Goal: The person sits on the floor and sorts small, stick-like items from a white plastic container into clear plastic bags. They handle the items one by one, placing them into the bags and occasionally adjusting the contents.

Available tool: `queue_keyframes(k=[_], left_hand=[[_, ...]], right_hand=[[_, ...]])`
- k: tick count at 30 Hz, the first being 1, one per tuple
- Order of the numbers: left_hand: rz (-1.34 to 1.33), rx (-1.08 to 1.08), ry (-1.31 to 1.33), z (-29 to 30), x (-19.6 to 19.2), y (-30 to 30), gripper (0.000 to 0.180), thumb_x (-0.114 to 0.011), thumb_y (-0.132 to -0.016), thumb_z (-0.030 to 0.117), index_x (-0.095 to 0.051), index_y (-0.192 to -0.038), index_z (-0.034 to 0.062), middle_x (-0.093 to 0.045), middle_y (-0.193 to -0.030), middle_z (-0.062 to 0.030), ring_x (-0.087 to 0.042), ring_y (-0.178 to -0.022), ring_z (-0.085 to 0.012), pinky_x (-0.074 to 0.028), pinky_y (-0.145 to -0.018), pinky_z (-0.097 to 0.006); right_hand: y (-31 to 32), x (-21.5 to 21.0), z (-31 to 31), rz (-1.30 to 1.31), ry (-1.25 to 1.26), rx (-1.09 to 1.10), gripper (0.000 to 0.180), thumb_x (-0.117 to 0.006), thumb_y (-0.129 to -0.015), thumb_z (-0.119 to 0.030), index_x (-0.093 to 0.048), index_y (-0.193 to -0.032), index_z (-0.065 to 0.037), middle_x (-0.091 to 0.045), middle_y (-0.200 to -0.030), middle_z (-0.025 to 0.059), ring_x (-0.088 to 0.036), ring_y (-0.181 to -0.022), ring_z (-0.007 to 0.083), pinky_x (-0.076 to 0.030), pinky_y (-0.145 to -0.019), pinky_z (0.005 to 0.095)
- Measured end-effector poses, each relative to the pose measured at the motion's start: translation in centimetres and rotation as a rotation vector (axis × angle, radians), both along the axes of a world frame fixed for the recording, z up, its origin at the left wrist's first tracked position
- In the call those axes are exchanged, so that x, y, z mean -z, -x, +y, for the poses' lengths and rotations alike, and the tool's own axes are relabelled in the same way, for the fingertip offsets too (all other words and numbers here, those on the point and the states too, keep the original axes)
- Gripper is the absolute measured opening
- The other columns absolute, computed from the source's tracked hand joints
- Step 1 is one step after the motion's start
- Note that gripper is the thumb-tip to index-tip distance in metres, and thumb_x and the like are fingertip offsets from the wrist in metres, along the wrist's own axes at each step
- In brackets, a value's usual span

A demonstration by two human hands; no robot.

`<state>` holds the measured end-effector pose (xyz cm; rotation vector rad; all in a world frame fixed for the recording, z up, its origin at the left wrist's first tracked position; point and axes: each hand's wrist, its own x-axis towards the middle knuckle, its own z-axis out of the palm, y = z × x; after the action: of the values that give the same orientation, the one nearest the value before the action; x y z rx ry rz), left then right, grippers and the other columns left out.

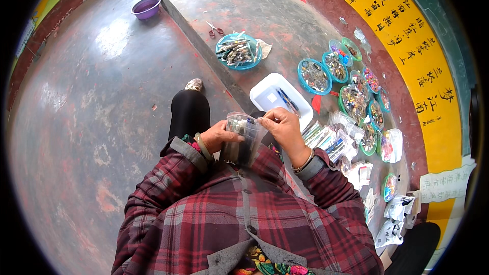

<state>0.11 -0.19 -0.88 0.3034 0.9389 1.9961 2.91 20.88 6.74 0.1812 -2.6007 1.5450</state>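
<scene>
A clear plastic bag (249, 145) with several pen-like sticks in it is held upright in front of my body. My left hand (221, 136) is wrapped round its left side, thumb across the front. At the bag's upper right corner, my right hand (286, 130) pinches the edge between thumb and fingers. I cannot make out whether a small thing is also in that pinch. Just beyond my right hand lies a white plastic tray (260, 85), with a few dark blue pens (288, 100) in it.
A blue basket (222, 59) heaped with pens stands ahead, near red-handled scissors (214, 30). To the right are several baskets (304, 85) of small parts and bagged pens (326, 141). A low step edge (193, 38) crosses the floor; a purple basin (145, 14) stands far left.
</scene>
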Motion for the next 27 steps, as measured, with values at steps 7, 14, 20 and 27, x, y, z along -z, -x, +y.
queue_keyframes(k=[7, 14, 20, 27], left_hand=[[0.000, -0.012, -0.038, 0.2, -0.4, -0.2, 0.044, -0.066, -0.078, 0.003, -0.054, -0.120, 0.0014, -0.062, -0.110, -0.0054, -0.059, -0.100, -0.0163, -0.045, -0.090, -0.031], [-0.007, -0.004, 0.000, 0.2, -0.3, -0.3, 0.050, -0.066, -0.075, 0.002, -0.050, -0.123, 0.0004, -0.062, -0.113, -0.0077, -0.059, -0.104, -0.0189, -0.044, -0.094, -0.033], [0.021, 0.009, -0.005, 0.5, 0.4, -0.2, 0.051, -0.067, -0.075, 0.000, -0.050, -0.123, 0.0002, -0.061, -0.113, -0.0081, -0.058, -0.104, -0.0187, -0.045, -0.093, -0.033], [0.016, -0.059, -0.044, 0.2, -0.8, -0.3, 0.052, -0.067, -0.074, 0.003, -0.050, -0.123, -0.0008, -0.061, -0.113, -0.0091, -0.059, -0.103, -0.0189, -0.046, -0.092, -0.034]], right_hand=[[-1.3, 0.1, -0.1, -0.052, 0.202, 0.044, 0.013, -0.070, -0.080, -0.014, -0.067, -0.082, -0.002, -0.063, -0.091, 0.0094, -0.058, -0.079, 0.0174, -0.046, -0.071, 0.0283], [-2.5, 0.0, 0.1, 0.266, -0.138, 0.023, 0.015, -0.066, -0.082, -0.014, -0.070, -0.094, -0.006, -0.062, -0.106, 0.0127, -0.058, -0.097, 0.0269, -0.045, -0.084, 0.0344], [-3.3, 0.4, 0.0, 0.317, -0.210, 0.030, 0.014, -0.065, -0.082, -0.014, -0.070, -0.093, -0.006, -0.063, -0.103, 0.0132, -0.058, -0.097, 0.0283, -0.046, -0.084, 0.0351], [-2.9, 0.3, 0.1, 0.209, 0.032, 0.041, 0.019, -0.067, -0.082, -0.014, -0.067, -0.099, -0.004, -0.064, -0.107, 0.0114, -0.060, -0.098, 0.0224, -0.046, -0.082, 0.0312]])
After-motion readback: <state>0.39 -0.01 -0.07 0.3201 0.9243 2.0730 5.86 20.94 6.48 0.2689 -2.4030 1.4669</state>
